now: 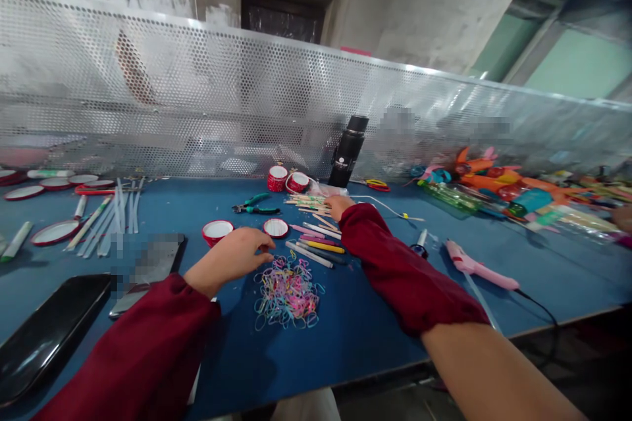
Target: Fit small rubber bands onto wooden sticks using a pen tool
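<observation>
My right hand [338, 206] reaches to the pile of wooden sticks [309, 200], its fingers drawn together at the right ends of the sticks; the fingertips are partly hidden. My left hand [240, 252] hovers at the upper left of a heap of coloured rubber bands [289, 293], fingers loosely bent, with a gap at the thumb and nothing visible between them. Behind that hand sit a small red-rimmed white cup [218, 231] and a round red-rimmed piece [275, 228]. Several marker pens [320, 246] lie between my hands.
Green-handled pliers [257, 204], two red drums [277, 177] and a black flask [348, 152] stand or lie farther back. On the right are a pink glue gun [478, 266] with its cord and colourful balloons [503, 184]. Two phones [54, 329] and clear glue sticks [118, 207] occupy the left.
</observation>
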A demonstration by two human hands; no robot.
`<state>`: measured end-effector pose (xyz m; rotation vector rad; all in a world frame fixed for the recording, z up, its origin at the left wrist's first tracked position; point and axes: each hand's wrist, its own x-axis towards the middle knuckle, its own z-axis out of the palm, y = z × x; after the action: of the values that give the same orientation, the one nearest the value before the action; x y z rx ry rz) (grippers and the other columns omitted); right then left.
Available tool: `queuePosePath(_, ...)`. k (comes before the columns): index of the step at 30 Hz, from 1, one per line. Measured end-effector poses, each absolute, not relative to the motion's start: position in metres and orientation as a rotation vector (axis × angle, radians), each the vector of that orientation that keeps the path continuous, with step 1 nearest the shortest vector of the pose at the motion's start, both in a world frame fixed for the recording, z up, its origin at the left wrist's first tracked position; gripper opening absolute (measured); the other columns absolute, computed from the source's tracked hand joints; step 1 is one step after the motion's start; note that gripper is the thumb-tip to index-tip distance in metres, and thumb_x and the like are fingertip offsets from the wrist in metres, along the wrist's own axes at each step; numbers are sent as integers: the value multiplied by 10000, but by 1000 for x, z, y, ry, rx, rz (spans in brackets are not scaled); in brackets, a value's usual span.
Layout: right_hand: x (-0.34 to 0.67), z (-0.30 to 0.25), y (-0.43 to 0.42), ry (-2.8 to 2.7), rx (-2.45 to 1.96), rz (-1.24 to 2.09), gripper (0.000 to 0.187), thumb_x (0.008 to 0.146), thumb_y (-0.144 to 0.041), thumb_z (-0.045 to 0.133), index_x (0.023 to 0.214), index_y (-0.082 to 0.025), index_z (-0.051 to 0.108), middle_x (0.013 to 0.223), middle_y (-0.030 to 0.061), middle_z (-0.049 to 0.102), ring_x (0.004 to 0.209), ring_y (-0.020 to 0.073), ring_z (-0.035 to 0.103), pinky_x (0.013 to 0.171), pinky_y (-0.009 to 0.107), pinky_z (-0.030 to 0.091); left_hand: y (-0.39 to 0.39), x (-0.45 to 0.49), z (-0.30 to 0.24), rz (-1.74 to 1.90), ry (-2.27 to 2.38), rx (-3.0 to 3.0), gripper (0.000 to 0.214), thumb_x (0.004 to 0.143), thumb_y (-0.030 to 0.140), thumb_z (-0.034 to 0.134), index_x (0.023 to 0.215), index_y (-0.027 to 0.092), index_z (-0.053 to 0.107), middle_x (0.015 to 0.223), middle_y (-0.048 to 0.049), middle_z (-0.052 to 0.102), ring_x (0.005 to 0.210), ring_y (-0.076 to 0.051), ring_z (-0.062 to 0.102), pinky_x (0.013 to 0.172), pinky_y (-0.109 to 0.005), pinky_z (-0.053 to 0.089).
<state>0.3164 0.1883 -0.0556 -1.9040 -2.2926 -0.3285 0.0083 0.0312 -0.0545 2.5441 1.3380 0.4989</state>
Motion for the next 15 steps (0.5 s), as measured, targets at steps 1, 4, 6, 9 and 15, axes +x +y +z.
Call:
queuePosePath(1, 317, -56, 190, -2339, -1909, -301, 227, 902, -110, 509, 980, -145, 720, 981, 81, 713, 887, 135, 595, 808, 244, 405, 32, 8, -55, 497, 1337, 2545, 292, 828, 360, 573, 1055, 252, 722, 1024, -26, 739, 919, -199, 668, 812, -297, 473)
queuePosePath(4, 318, -55, 197, -2423, -1933, -261, 169, 909, -146, 541, 933, -131, 708, 1017, 91, 697, 980, 153, 598, 864, 264, 422, 32, 8, -56, 496, 1327, 2558, 290, 829, 367, 577, 1051, 249, 721, 1032, -28, 738, 920, -195, 669, 809, -289, 473)
queuePosePath(6, 318, -53, 203, -2447, -1944, -263, 163, 924, -231, 566, 988, -130, 677, 1068, 87, 672, 1018, 174, 603, 901, 323, 461, 32, 8, -56, 490, 1332, 2560, 289, 830, 369, 576, 1048, 248, 722, 1038, -27, 739, 928, -197, 669, 814, -289, 472)
queuePosePath(9, 318, -50, 213, -2471, -1932, -264, 301, 926, -352, 580, 1151, -153, 605, 1185, 93, 613, 1042, 200, 608, 904, 411, 515, 31, 8, -54, 462, 1347, 2540, 299, 831, 374, 576, 1059, 246, 722, 1042, -30, 739, 945, -203, 668, 820, -289, 468)
queuePosePath(15, 320, -56, 232, -2393, -2003, -216, 342, 932, -362, 569, 1211, -163, 577, 1234, 98, 587, 1052, 208, 604, 895, 414, 528, 29, 9, -49, 422, 1360, 2509, 319, 830, 368, 575, 1087, 242, 718, 1046, -39, 737, 944, -207, 667, 808, -292, 468)
